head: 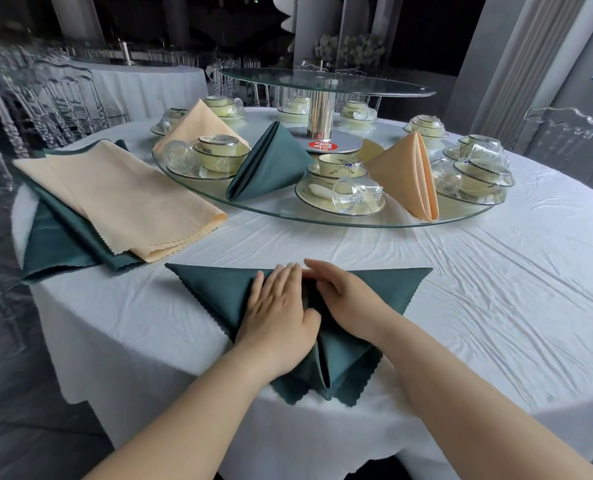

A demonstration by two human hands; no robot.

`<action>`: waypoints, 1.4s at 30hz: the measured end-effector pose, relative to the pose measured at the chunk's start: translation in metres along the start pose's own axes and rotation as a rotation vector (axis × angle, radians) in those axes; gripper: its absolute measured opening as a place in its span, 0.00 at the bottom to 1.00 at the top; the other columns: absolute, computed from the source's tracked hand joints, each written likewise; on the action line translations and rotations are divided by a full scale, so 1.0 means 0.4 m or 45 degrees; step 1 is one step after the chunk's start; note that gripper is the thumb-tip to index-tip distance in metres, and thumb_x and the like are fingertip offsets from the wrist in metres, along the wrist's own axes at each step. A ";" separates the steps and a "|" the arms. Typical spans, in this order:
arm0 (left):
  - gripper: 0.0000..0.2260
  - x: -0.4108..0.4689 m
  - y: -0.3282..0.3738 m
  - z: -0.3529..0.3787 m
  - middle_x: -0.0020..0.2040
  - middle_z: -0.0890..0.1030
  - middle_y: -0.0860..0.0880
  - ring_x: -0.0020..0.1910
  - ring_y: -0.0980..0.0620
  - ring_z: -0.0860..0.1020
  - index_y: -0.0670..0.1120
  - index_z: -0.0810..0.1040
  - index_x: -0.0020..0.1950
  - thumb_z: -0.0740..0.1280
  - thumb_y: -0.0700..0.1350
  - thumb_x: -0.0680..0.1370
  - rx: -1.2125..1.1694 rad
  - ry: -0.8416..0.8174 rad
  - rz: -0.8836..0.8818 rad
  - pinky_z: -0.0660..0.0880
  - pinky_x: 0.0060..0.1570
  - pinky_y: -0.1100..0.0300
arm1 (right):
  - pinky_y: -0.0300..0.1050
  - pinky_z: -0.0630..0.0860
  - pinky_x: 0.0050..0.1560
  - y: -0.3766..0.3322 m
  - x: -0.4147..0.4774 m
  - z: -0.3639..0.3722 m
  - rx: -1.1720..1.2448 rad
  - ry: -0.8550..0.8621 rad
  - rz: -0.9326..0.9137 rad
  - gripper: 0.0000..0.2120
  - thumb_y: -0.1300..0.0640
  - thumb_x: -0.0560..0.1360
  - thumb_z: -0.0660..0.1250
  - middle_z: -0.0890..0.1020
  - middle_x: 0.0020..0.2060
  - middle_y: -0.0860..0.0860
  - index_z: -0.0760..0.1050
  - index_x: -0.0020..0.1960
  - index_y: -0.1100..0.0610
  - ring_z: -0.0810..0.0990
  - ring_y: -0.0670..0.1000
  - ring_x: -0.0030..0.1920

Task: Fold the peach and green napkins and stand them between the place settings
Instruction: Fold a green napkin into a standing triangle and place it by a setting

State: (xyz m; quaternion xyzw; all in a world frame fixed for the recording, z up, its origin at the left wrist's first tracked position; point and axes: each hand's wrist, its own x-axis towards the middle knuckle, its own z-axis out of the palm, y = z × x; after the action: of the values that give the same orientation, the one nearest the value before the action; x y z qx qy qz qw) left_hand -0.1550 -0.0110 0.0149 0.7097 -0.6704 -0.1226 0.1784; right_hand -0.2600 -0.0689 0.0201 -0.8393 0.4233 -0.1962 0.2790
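Green napkin [219, 292] lies on the white table [478, 306] on the near side of the glass turntable [322, 222]. It is folded into a wide triangle with 2 points out to the sides and 2 flaps meeting in a seam that hangs over the table edge toward us. Our left hand [277, 306] lies flat on its left half, fingers straight and together, pressing the cloth down. Our right hand [347, 299] rests on its right half, fingers extended and only slightly bent, gripping nothing. The 2 hands nearly meet at the fingertips.

On the turntable a standing green napkin [267, 164] rises between 2 place settings [340, 199], and a standing peach napkin [406, 171] stands at the near right rim. Left of the turntable, flat peach napkins [122, 195] lie stacked on flat green ones [56, 244].
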 end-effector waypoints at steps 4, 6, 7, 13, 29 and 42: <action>0.25 0.009 0.000 0.001 0.77 0.45 0.51 0.74 0.59 0.43 0.45 0.44 0.76 0.48 0.44 0.80 -0.089 -0.011 -0.007 0.34 0.68 0.64 | 0.32 0.52 0.65 -0.001 -0.003 0.013 -0.279 0.001 -0.090 0.22 0.59 0.80 0.52 0.64 0.71 0.49 0.55 0.73 0.56 0.60 0.48 0.71; 0.22 0.017 -0.007 -0.013 0.76 0.51 0.51 0.74 0.57 0.49 0.43 0.53 0.75 0.49 0.40 0.80 -0.292 0.006 -0.039 0.41 0.68 0.67 | 0.34 0.47 0.68 -0.004 -0.003 0.018 -0.479 -0.046 -0.126 0.22 0.57 0.81 0.50 0.58 0.73 0.49 0.54 0.74 0.54 0.55 0.47 0.73; 0.21 0.020 -0.014 -0.023 0.76 0.54 0.50 0.74 0.56 0.52 0.43 0.58 0.74 0.50 0.38 0.80 -0.396 0.030 -0.067 0.45 0.66 0.69 | 0.36 0.45 0.69 -0.004 -0.002 0.018 -0.546 -0.067 -0.131 0.21 0.57 0.81 0.49 0.57 0.74 0.49 0.54 0.74 0.54 0.53 0.46 0.73; 0.24 0.024 -0.125 -0.037 0.77 0.44 0.51 0.75 0.55 0.43 0.45 0.45 0.76 0.46 0.51 0.82 0.165 -0.046 -0.186 0.41 0.71 0.60 | 0.37 0.44 0.70 -0.003 0.001 0.016 -0.614 -0.100 -0.143 0.21 0.57 0.81 0.48 0.55 0.74 0.48 0.54 0.74 0.55 0.52 0.47 0.74; 0.17 0.103 -0.175 -0.171 0.57 0.74 0.50 0.54 0.56 0.71 0.48 0.73 0.63 0.68 0.45 0.74 -0.134 -0.245 -0.091 0.62 0.49 0.69 | 0.38 0.64 0.63 0.026 0.046 -0.149 -0.488 -0.168 0.164 0.22 0.62 0.75 0.63 0.71 0.66 0.50 0.66 0.68 0.54 0.69 0.52 0.65; 0.07 0.117 -0.129 -0.223 0.39 0.75 0.49 0.45 0.50 0.70 0.46 0.73 0.36 0.69 0.42 0.72 0.025 -0.411 -0.052 0.66 0.36 0.62 | 0.43 0.66 0.38 -0.025 0.074 -0.211 -0.811 -0.375 0.150 0.06 0.58 0.72 0.65 0.74 0.44 0.53 0.74 0.49 0.58 0.70 0.53 0.43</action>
State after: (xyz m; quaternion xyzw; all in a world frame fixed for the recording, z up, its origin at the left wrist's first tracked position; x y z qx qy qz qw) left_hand -0.0679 -0.0476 0.0772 0.6960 -0.6769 -0.2321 0.0589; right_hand -0.2848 -0.1139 0.0941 -0.8776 0.4662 0.0854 0.0721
